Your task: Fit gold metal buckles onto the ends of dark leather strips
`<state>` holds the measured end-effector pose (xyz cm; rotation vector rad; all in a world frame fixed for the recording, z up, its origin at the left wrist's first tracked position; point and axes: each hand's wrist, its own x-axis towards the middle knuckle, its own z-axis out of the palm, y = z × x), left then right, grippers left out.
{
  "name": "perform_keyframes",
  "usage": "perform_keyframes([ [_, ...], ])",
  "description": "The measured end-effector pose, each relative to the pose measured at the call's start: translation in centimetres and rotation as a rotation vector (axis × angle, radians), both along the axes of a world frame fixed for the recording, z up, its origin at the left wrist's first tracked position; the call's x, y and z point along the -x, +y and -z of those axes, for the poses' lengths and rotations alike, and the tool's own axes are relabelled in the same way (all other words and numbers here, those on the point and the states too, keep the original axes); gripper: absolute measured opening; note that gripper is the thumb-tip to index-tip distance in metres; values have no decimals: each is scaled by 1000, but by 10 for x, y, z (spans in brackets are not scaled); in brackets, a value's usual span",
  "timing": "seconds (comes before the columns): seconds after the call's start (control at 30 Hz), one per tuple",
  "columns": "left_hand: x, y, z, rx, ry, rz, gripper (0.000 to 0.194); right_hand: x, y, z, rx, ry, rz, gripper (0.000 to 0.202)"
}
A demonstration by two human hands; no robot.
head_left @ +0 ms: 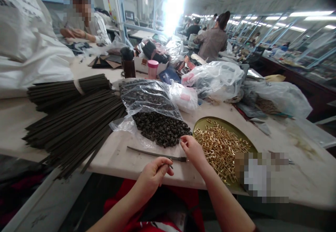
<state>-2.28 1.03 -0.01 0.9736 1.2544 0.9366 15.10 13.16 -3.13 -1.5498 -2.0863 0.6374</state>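
Note:
My left hand (pixel 156 171) is closed in a pinch near the table's front edge. A small dark end with a glint of gold shows at its fingertips; its kind is unclear. Beyond those fingers a thin dark strap (pixel 147 151) lies on the table, a wider dark piece at its right end. My right hand (pixel 193 150) has its fingers bent together at the edge of a pile of small black loops (pixel 162 128); what they hold, if anything, is hidden. Close to the right of that hand, small gold buckles (pixel 217 144) fill a gold-coloured tray (pixel 245 137).
Bundled dark strips (pixel 76 120) lie at left, beside a large white sack (pixel 28 43). A clear plastic bag (pixel 149 95) partly covers the loops. Behind stand a pink-lidded jar (pixel 152 69), a dark bottle (pixel 128 62) and plastic bags (pixel 215 79). Other people work farther back.

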Motion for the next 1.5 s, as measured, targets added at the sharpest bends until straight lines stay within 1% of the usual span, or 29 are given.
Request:
perform_keyframes([
  [0.07,0,3,2,8,-10,3,24,7,9,9,3,-38,-12,12],
  [0.17,1,7,3,24,-6,5,24,13,15,20,8,-64,-12,8],
  [0.27,2,10,1,46,7,3,23,11,14,20,8,-61,-13,7],
  [0.33,2,10,1,41,7,0,24,9,8,13,1,-49,-20,7],
  [0.4,1,11,0,20,6,-11,24,8,-4,-1,-15,-30,-34,6],
  [0.43,1,11,0,9,8,-17,25,8,-13,-9,-16,16,-47,7],
  [0.5,0,11,-2,-5,13,-28,25,9,-34,-27,28,188,-93,10],
  [0.57,0,11,-5,-33,22,-35,24,12,-55,-42,130,398,-165,12],
  [0.63,-2,10,-7,-81,43,-38,22,15,-71,-51,198,527,-221,11],
  [0.67,-2,9,-8,-107,57,-39,21,16,-77,-53,197,552,-231,10],
  [0.77,-3,3,-7,-158,95,-43,21,20,-87,-52,86,536,-214,10],
  [0.9,-1,-4,-9,-171,155,-44,22,24,-91,-49,-97,407,-199,15],
  [1.0,2,-7,-12,-171,190,-61,21,28,-94,-49,-160,351,-207,17],
  [1.1,3,-10,-14,-180,208,-68,21,33,-97,-48,-173,334,-199,18],
  [1.27,2,-11,-11,-192,219,-62,19,38,-98,-40,-130,321,-219,19],
  [1.4,3,-9,-11,-190,167,-88,19,39,-99,-35,-112,387,-152,15],
  [1.5,4,-9,-15,-201,147,-93,19,40,-100,-35,-56,465,-126,8],
])
